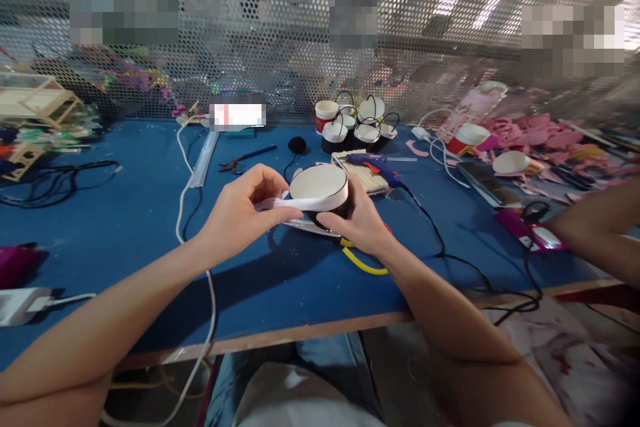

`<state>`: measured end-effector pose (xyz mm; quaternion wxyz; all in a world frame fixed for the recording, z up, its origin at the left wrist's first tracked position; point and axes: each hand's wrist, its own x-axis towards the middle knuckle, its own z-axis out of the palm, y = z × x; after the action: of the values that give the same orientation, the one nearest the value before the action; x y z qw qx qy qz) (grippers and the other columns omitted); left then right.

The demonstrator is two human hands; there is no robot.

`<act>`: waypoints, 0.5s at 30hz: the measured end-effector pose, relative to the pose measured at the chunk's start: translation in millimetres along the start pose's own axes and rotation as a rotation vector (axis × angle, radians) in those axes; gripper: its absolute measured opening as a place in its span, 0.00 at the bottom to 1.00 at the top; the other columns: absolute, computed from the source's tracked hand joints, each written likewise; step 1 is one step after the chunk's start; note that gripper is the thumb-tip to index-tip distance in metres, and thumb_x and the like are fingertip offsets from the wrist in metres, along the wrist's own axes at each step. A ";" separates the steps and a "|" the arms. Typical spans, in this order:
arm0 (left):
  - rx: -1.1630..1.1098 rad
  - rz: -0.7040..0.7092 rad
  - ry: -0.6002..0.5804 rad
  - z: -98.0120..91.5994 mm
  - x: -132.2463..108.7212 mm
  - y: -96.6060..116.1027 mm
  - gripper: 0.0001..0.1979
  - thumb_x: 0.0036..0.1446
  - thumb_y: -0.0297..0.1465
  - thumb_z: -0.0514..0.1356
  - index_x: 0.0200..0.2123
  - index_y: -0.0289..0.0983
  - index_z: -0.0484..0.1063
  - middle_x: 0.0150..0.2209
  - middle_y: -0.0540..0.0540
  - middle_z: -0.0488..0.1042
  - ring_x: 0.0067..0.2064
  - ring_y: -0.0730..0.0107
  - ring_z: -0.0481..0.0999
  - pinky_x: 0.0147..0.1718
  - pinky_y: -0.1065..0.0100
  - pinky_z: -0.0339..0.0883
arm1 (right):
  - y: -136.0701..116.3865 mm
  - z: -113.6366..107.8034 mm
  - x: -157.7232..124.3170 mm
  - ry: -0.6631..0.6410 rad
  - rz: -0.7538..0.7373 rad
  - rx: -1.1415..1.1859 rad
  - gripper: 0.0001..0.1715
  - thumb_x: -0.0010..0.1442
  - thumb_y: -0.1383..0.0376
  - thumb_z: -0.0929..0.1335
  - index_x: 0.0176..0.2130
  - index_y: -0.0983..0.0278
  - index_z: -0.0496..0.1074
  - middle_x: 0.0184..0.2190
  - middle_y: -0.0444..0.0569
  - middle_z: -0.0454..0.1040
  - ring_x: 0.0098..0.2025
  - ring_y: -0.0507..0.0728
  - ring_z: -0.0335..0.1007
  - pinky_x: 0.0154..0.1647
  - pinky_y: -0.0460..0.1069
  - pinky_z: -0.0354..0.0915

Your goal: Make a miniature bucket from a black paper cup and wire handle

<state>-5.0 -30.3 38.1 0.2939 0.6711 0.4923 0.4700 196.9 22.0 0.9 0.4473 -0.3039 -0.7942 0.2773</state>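
Over the middle of the blue table I hold a dark paper cup, its pale inside facing up. My right hand wraps round the cup's right side. A white ribbon lies round the cup just below its rim, and my left hand pinches it at the left. Part of the ribbon hangs below the cup. Under my right hand a yellow curved handle shows, the rest of it hidden. Behind the cup, a blue glue gun rests on a stack of pale strips.
Several small dark cups with white bands and black handles stand at the back. Pliers and a round black piece lie nearer. Cables cross the table. At right are a phone, pink scraps and another person's arm.
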 end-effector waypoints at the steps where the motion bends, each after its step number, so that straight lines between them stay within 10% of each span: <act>1: -0.002 -0.034 -0.024 -2.0 0.4 2.2 0.17 0.42 0.38 0.67 0.31 0.35 0.65 0.26 0.53 0.66 0.24 0.79 0.65 0.22 0.76 0.63 | 0.8 -0.5 0.3 -0.004 -0.001 0.012 0.36 0.48 0.57 0.71 0.53 0.63 0.56 0.51 0.56 0.65 0.54 0.62 0.61 0.54 0.59 0.58; 15: 0.009 -0.219 -0.554 -40.5 3.9 21.9 0.12 0.52 0.36 0.60 0.39 0.37 0.70 0.22 0.54 0.65 0.18 0.82 0.63 0.17 0.79 0.59 | -0.4 -14.6 4.7 0.192 0.126 0.423 0.29 0.49 0.53 0.70 0.49 0.58 0.62 0.47 0.51 0.68 0.51 0.63 0.65 0.51 0.63 0.63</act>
<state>-33.6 -36.9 73.8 0.4631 0.7180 0.4648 0.2324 207.7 27.6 10.2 0.5560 -0.2774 -0.6517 0.4349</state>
